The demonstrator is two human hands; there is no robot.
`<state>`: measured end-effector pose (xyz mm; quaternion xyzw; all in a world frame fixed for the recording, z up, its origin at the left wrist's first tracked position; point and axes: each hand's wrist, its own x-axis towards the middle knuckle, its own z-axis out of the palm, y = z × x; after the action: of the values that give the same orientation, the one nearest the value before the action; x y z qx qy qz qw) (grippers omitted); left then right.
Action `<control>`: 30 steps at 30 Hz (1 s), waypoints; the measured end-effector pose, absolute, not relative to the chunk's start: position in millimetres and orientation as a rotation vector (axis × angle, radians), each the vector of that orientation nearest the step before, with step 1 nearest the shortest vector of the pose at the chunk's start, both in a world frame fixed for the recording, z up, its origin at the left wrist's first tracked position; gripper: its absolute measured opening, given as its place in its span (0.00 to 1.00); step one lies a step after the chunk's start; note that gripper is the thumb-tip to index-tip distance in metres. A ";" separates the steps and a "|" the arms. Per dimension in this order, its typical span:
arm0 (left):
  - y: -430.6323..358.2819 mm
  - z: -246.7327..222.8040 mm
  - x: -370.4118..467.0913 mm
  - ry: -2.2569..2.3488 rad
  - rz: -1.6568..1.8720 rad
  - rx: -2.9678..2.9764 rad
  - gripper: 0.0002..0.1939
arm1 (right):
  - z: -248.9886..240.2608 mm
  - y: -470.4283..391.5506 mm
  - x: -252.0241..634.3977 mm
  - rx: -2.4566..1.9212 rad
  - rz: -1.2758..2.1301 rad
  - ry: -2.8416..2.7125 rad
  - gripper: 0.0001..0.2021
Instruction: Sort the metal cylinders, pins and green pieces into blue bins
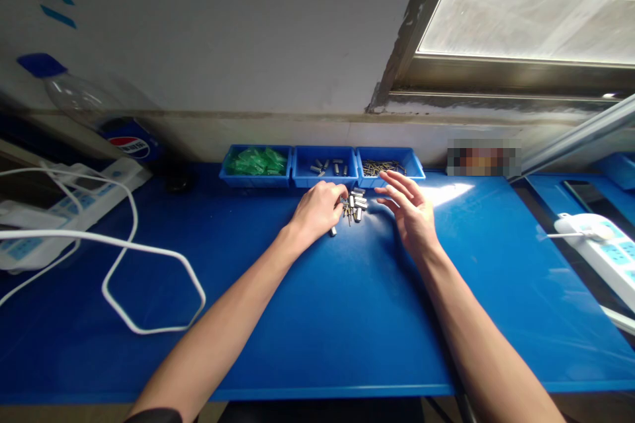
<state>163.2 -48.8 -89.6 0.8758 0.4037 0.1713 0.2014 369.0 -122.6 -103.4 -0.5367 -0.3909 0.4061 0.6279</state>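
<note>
Several small silvery cylinders and thin brassy pieces lie in a pile (358, 201) on the blue table (317, 317), just in front of three blue bins. My left hand (320, 208) is at the pile's left side, its fingers curled down and pressed together; whatever they hold is hidden. One more metal cylinder (333, 231) rests just below that hand. To the right of the pile my right hand (409, 211) hovers with its fingers apart and nothing in them. The left bin (255, 181) holds green pieces, the middle bin (325, 182) a few metal cylinders, the right bin (391, 181) thin brassy pieces.
A white cable (163, 252) loops over the table's left side, beside a white power strip (89, 201) and a plastic bottle (129, 139). At the right are another power strip (612, 251) and a dark phone (590, 198). A wall runs behind the bins.
</note>
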 end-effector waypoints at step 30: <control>-52.9 -72.1 169.0 0.858 0.947 1.635 0.22 | -104.6 -126.8 358.3 -1.162 1.131 -1.014 0.16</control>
<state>169.0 -52.9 -72.1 0.6786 0.3562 0.3930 0.5081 358.3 -126.8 -104.6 -0.4963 -0.4332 0.4831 0.5767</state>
